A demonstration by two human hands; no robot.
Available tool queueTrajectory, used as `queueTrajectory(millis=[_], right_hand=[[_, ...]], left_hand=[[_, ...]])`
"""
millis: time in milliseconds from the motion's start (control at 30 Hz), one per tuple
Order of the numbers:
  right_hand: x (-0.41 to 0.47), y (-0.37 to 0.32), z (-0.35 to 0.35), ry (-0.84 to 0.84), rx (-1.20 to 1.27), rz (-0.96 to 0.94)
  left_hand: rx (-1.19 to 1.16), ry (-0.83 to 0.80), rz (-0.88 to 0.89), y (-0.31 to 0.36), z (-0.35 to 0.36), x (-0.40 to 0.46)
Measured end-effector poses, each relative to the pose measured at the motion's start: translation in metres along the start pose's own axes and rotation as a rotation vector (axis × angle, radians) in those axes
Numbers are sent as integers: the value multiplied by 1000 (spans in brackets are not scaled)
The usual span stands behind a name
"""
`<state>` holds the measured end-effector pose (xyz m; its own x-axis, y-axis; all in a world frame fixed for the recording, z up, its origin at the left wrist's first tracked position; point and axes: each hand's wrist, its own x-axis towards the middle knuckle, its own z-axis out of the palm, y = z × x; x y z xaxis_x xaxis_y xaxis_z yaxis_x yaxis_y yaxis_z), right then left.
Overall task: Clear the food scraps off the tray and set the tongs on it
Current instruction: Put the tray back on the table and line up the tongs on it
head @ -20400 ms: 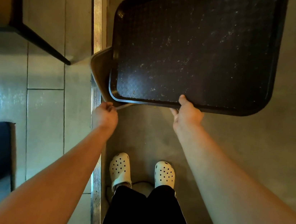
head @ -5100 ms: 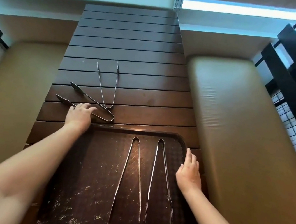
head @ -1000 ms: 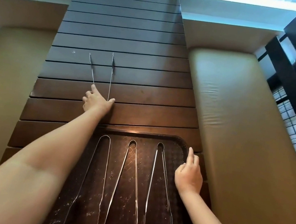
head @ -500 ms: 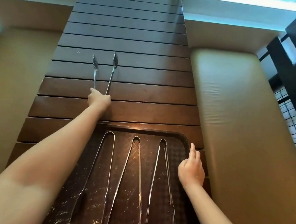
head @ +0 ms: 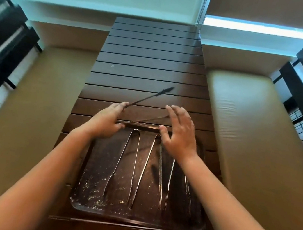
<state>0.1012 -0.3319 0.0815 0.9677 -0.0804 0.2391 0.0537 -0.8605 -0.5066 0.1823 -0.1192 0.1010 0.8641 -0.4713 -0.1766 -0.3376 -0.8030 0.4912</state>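
Gripping a fourth pair of tongs (head: 147, 107) at its bend, my left hand (head: 105, 123) holds it above the far edge of the dark tray (head: 96, 192), its two arms spread toward the right. My right hand (head: 180, 134) hovers open beside it, fingers spread, one arm of the tongs running to its palm. Three more pairs of tongs (head: 124, 161) lie side by side on the tray, bends pointing away from me. Pale food crumbs (head: 96, 202) dot the tray's near-left corner. The tray sits on a slatted wooden table (head: 150, 60) between two tan benches (head: 245, 127).
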Motion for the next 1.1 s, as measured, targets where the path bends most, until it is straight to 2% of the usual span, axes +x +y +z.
queueTrajectory(millis=[100, 233, 367, 433, 500, 600, 633, 700, 767, 800, 900, 1000, 1100], right_hand=[[3, -18, -5, -159, -150, -69], [-1, -20, -2, -361, -364, -1], [-10, -21, 2, -361, -397, -22], [-14, -24, -1, -343, -387, -53], [-16, -31, -2, -333, -355, -17], [-22, -43, 1, -263, -170, 115], [-25, -47, 3, -238, -64, 171], [-29, -55, 10, -216, 114, 266], [-33, -64, 18, -220, 276, 359], [-36, -67, 21, -216, 364, 405], [-44, -74, 33, -212, 458, 473], [-51, -76, 42, -270, 464, 458], [-56, -76, 49, -366, 411, 392]], left_hand=[[159, -78, 110, 4, -9, -30], [235, -141, 182, 9, -8, -55], [238, -198, 219, 8, -8, -67], [169, -187, 220, 4, -14, -73], [37, -56, 172, -2, -22, -74], [-180, 332, -66, -8, -22, -72], [-259, 385, -151, -6, -19, -71], [-337, 268, -270, 2, -5, -73], [-302, 64, -282, 12, 17, -80], [-282, 32, -267, 17, 28, -84], [-279, 181, -284, 21, 49, -94], [-274, 321, -369, 15, 56, -105], [-191, 386, -418, 1, 60, -112]])
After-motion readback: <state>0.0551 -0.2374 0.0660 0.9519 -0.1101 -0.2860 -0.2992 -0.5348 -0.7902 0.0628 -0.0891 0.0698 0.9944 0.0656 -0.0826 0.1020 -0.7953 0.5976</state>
